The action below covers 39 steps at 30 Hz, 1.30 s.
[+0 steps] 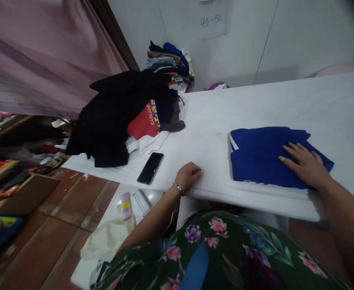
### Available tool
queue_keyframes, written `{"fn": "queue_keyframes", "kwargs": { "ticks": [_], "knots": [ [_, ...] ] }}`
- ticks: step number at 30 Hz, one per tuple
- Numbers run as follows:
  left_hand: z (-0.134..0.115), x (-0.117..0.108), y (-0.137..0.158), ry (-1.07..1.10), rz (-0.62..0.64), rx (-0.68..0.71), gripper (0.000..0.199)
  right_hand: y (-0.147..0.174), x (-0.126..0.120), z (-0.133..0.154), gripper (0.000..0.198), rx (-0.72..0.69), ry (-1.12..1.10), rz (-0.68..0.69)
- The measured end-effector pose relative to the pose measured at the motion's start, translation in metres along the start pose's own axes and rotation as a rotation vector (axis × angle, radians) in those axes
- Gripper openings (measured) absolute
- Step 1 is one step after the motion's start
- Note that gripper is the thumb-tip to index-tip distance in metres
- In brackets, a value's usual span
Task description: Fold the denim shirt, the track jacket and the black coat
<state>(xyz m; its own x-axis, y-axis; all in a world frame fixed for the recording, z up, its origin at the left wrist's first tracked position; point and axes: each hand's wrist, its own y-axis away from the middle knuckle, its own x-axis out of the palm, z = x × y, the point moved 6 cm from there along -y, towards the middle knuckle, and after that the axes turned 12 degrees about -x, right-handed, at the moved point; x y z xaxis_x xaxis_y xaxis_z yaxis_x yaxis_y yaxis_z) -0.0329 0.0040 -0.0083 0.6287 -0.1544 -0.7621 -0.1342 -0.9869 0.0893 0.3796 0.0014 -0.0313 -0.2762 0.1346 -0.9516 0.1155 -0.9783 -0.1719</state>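
Observation:
A blue garment (261,157), folded to a rough rectangle with white stripes at its left edge, lies on the white-covered table. My right hand (308,163) rests flat on its right part, fingers spread. To the left of the garment and apart from it, my left hand (189,176) is over the table's near edge, with a bracelet at the wrist. Its fingers are curled together; a tiny pale speck shows at the fingertips, too small to name. A dark-screened phone (150,168) lies on the table left of this hand.
Black clothing (110,117), a red printed piece (145,121) and white cloth (148,143) are heaped at the table's left. Behind stands a stack of folded clothes (169,62) against the wall. Below the near edge, a white surface (80,274) holds a pink pack (126,205).

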Motion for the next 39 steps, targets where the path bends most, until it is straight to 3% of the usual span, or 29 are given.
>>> {"fn": "queue_keyframes", "kwargs": {
  "ticks": [9, 15, 18, 21, 23, 25, 28, 30, 34, 37, 39],
  "knots": [
    [-0.01, 0.01, -0.008, -0.176, 0.033, 0.0, 0.009, 0.0, 0.0, -0.002, 0.068, 0.008, -0.022, -0.019],
    [-0.024, 0.01, -0.009, -0.416, 0.093, 0.042, 0.014, 0.001, -0.004, 0.002, 0.066, 0.017, -0.052, -0.01],
    [-0.027, 0.005, 0.013, -0.506, 0.182, 0.106, 0.018, 0.002, -0.004, 0.003, 0.063, 0.019, -0.056, -0.003],
    [-0.017, -0.004, 0.056, -0.495, 0.317, 0.159, 0.02, 0.003, -0.004, 0.004, 0.061, -0.004, -0.045, -0.01],
    [0.004, -0.012, 0.088, -0.491, 0.446, 0.077, 0.017, 0.003, -0.004, 0.004, 0.062, -0.019, -0.036, -0.016],
    [0.031, -0.023, 0.113, -0.53, 0.514, -0.135, 0.016, 0.003, -0.003, 0.002, 0.064, -0.025, -0.032, -0.026],
    [0.054, -0.047, 0.128, -0.588, 0.411, -0.41, 0.012, 0.002, 0.0, 0.0, 0.065, -0.033, -0.038, -0.037],
    [0.043, -0.052, 0.122, -0.554, 0.368, -0.368, 0.015, 0.001, 0.003, -0.002, 0.064, -0.035, -0.045, -0.038],
    [-0.007, -0.043, 0.081, -0.338, 0.271, -0.13, 0.022, -0.003, 0.007, -0.001, 0.06, -0.038, -0.071, -0.067],
    [-0.039, -0.025, 0.033, -0.016, 0.154, -0.052, 0.025, -0.006, -0.001, 0.003, 0.057, -0.026, -0.138, -0.09],
    [-0.052, -0.002, 0.0, 0.303, 0.204, -0.124, 0.026, -0.001, -0.019, 0.009, 0.056, -0.002, -0.205, -0.161]
  ]
}}
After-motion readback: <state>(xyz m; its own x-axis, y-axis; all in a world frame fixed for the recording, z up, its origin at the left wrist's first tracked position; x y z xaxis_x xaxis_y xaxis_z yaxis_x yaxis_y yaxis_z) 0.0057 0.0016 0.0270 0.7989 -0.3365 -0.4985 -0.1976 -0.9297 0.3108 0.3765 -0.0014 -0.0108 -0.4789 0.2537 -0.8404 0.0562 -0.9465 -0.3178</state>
